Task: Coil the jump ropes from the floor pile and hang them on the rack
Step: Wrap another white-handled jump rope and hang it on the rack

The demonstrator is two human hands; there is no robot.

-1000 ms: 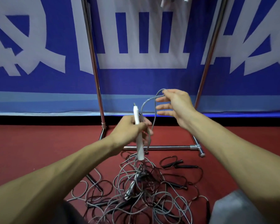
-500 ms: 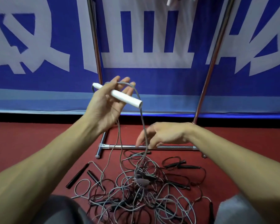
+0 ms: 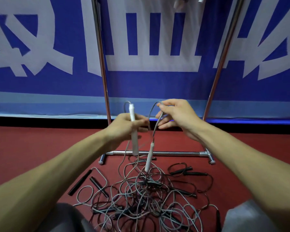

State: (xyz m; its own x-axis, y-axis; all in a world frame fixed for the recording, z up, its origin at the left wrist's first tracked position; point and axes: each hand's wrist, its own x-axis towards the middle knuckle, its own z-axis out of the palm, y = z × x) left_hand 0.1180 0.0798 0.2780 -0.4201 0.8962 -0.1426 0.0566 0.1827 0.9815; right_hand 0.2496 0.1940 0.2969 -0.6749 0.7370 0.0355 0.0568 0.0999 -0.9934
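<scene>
Gripping a white cylindrical handle (image 3: 134,143), left hand (image 3: 124,126); right hand (image 3: 176,114) pinches thin, perhaps rubbery cord (image 3: 155,129).

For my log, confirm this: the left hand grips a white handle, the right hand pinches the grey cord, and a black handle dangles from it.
Wrong colour: the head view shows the dangling handle under the right hand is white, not black. The rest holds.

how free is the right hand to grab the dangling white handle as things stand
Probably not right away: the right hand pinches the grey rope that the dangling white handle hangs from, though nothing blocks the way down.
</scene>
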